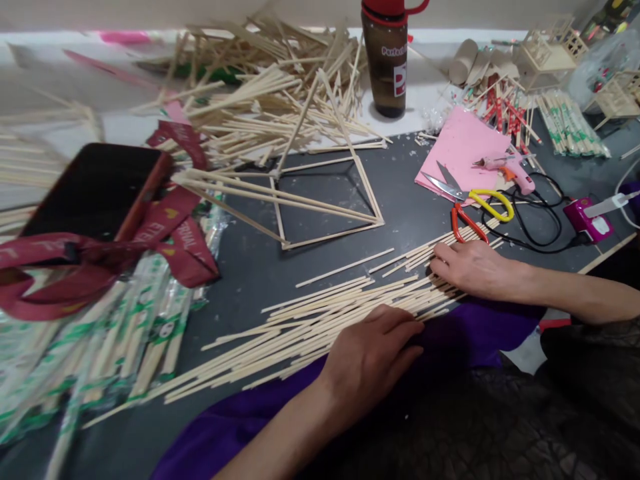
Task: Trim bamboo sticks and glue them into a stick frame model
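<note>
Many thin wooden sticks (310,320) lie in a loose, slanting bundle along the near edge of the dark table. My left hand (373,350) rests on the near side of the bundle with its fingers stretched out and a little apart, palm down. At the right end of the bundle, my right hand (465,267) has its fingers bent down around some sticks; the fingertips are partly hidden. Just beyond it are red-handled pliers (467,223) and scissors (467,192) with a yellow handle. A frame of glued sticks (327,237) stands behind the bundle.
Wrapped chopsticks (150,320), a phone (95,190) and a red lanyard (183,233) lie left. A stick heap (280,100) and bottle (385,60) stand behind. Rightward are pink paper (460,147), a glue gun (510,167), its cable and a purple power adapter (590,220).
</note>
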The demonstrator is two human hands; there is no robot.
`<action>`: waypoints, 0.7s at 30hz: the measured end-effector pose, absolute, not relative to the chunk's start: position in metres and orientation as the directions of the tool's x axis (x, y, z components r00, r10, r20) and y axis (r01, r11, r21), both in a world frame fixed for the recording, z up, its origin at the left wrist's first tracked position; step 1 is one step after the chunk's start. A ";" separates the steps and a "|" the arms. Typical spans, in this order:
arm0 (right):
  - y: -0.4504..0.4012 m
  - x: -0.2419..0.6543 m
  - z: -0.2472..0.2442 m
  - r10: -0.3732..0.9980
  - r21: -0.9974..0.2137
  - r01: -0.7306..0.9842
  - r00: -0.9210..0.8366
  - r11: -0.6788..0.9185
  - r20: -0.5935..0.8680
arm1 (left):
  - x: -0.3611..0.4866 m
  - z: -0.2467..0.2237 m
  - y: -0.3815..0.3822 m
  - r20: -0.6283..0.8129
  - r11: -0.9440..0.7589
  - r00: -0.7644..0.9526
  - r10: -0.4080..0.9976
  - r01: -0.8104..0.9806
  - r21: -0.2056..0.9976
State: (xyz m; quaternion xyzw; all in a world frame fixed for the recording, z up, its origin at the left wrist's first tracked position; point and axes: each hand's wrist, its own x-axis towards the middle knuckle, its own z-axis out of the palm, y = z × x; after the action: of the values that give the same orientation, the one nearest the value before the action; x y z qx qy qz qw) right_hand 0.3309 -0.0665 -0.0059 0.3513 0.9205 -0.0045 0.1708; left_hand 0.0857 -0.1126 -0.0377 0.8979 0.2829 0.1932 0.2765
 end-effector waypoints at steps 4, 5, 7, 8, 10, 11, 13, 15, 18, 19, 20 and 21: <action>-0.068 0.331 -0.004 0.656 0.154 0.644 -0.690 0.750 -0.307 | 0.086 -0.037 -0.113 0.184 -0.685 0.767 0.614 0.403 0.606; -0.068 0.333 -0.005 0.653 0.152 0.641 -0.698 0.753 -0.292 | 0.086 -0.037 -0.113 0.187 -0.684 0.766 0.616 0.402 0.609; -0.069 0.336 -0.008 0.645 0.139 0.634 -0.715 0.761 -0.269 | 0.086 -0.037 -0.113 0.187 -0.677 0.760 0.622 0.402 0.617; -0.069 0.337 -0.010 0.644 0.137 0.633 -0.720 0.762 -0.258 | 0.087 -0.037 -0.113 0.186 -0.672 0.757 0.627 0.404 0.621; -0.069 0.339 -0.014 0.652 0.146 0.637 -0.719 0.757 -0.241 | 0.087 -0.038 -0.113 0.188 -0.665 0.750 0.634 0.405 0.628; -0.069 0.339 -0.016 0.662 0.155 0.645 -0.711 0.749 -0.237 | 0.087 -0.038 -0.113 0.193 -0.665 0.748 0.636 0.403 0.629; -0.069 0.338 -0.017 0.681 0.171 0.661 -0.688 0.730 -0.250 | 0.087 -0.039 -0.113 0.202 -0.667 0.745 0.636 0.399 0.629; -0.068 0.338 -0.014 0.689 0.174 0.672 -0.663 0.720 -0.292 | 0.087 -0.041 -0.113 0.214 -0.672 0.743 0.635 0.393 0.627; -0.065 0.339 -0.004 0.674 0.162 0.669 -0.643 0.726 -0.364 | 0.087 -0.044 -0.112 0.249 -0.689 0.739 0.626 0.374 0.621; -0.063 0.339 -0.001 0.668 0.158 0.667 -0.638 0.728 -0.384 | 0.087 -0.045 -0.112 0.263 -0.695 0.738 0.621 0.364 0.619; -0.062 0.340 0.002 0.662 0.155 0.666 -0.632 0.730 -0.402 | 0.087 -0.045 -0.112 0.273 -0.700 0.738 0.618 0.357 0.619; -0.060 0.340 0.005 0.656 0.152 0.663 -0.628 0.733 -0.420 | 0.087 -0.046 -0.112 0.279 -0.702 0.737 0.616 0.352 0.619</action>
State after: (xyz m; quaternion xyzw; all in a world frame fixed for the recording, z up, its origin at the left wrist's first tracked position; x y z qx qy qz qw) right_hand 0.3402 -0.0598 0.0049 0.3656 0.9021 -0.0085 0.2292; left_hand 0.0868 -0.1119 -0.0459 0.8906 0.2718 0.2401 0.2744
